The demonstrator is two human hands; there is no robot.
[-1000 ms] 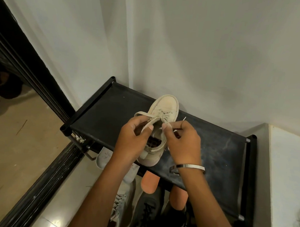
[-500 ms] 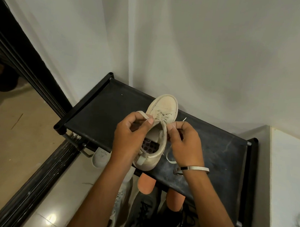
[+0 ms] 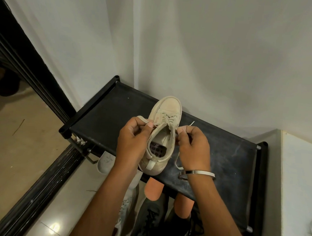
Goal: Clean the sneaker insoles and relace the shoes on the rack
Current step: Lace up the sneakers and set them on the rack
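Note:
A beige sneaker (image 3: 167,111) stands on the top shelf of the black shoe rack (image 3: 104,111), toe pointing to the wall. Its opening shows a dark perforated insole (image 3: 157,149). My left hand (image 3: 133,140) pinches one end of the beige lace (image 3: 142,119) at the shoe's left side. My right hand (image 3: 193,147), with a metal bangle on the wrist, pinches the other lace end at the right side of the tongue. A loose stretch of lace hangs down beside the shoe under my right hand.
Below the rack's front edge lie a white shoe (image 3: 105,162), grey and black sneakers (image 3: 149,221) and two orange insoles (image 3: 153,189). A dark sliding-door track (image 3: 37,189) runs at the left. A white ledge (image 3: 299,181) stands at the right, and the wall is close behind.
Both hands have drawn the lace ends outward from the top eyelets, and the shoe's opening is now more exposed. The view has shifted slightly.

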